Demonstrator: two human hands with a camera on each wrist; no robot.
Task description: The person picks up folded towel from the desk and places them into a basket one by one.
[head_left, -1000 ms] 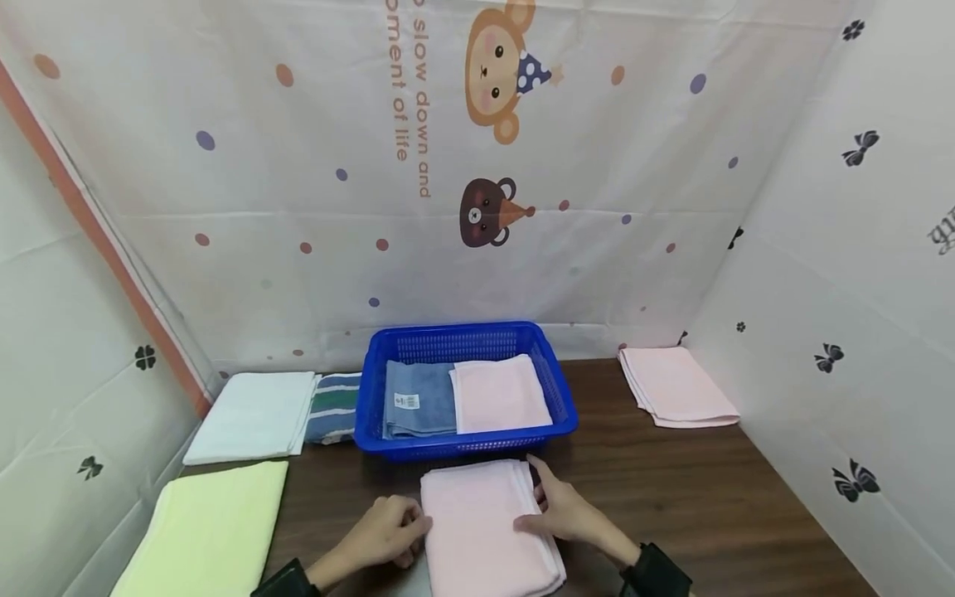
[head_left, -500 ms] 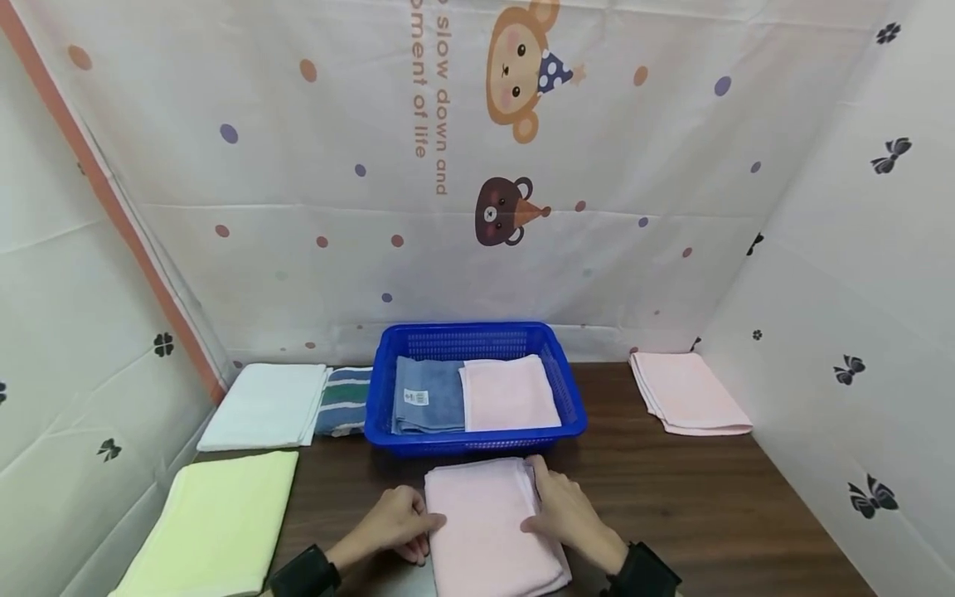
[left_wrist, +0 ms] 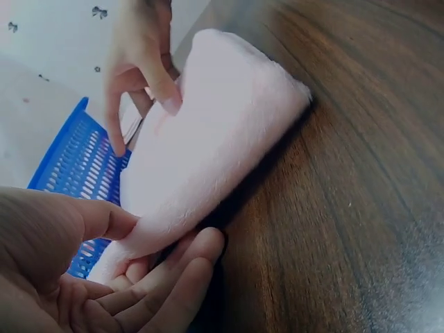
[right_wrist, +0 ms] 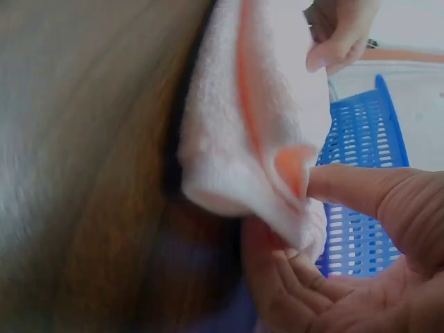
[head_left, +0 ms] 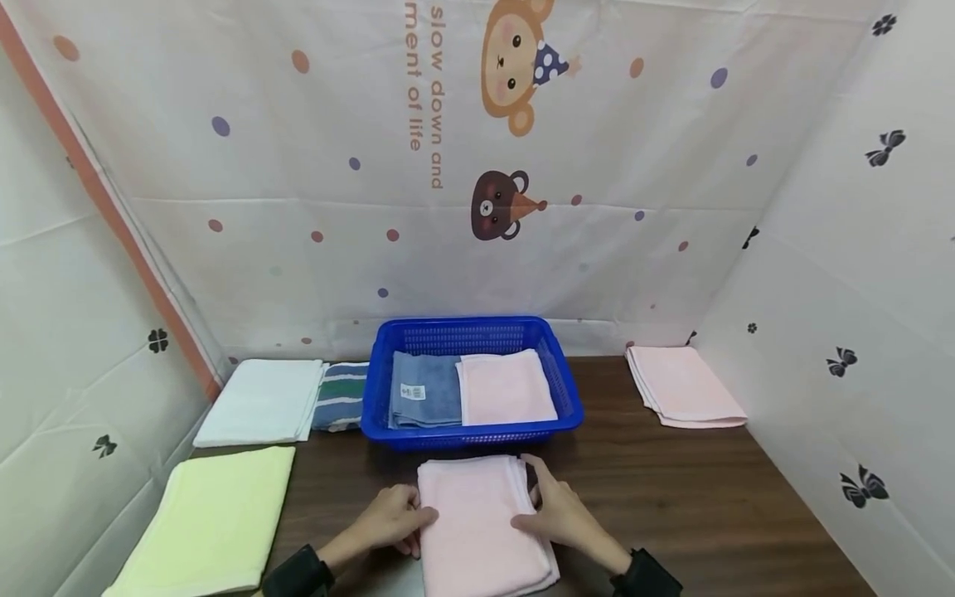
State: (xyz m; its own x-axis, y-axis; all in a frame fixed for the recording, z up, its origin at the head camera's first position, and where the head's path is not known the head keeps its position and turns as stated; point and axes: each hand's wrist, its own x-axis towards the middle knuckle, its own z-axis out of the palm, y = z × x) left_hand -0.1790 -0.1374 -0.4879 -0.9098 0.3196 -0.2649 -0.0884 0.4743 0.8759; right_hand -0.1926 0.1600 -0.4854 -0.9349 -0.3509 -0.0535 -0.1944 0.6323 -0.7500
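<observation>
A folded pink towel (head_left: 473,526) lies on the brown wooden table in front of the blue basket. My left hand (head_left: 391,518) pinches its left edge, the thumb on top and fingers under the layers, as the left wrist view shows on the towel (left_wrist: 201,139). On the opposite edge, my right hand (head_left: 559,516) grips the layers between thumb and fingers; the right wrist view shows the towel's stacked folds (right_wrist: 229,139) bending there. The blue basket (head_left: 477,435) holds a folded blue towel (head_left: 425,390) with a label and a smaller pink towel (head_left: 507,388).
To the left lie a yellow-green towel (head_left: 209,514), a pale blue-white towel (head_left: 261,402) and a striped towel (head_left: 341,396) against the basket. Another pink towel (head_left: 686,385) sits at the back right. Printed sheets (head_left: 298,166) wall the table in on the back and sides.
My left hand has moved its thumb onto the towel's left edge and now pinches it. The right hand keeps its hold on the right edge. The head view has shifted a little.
</observation>
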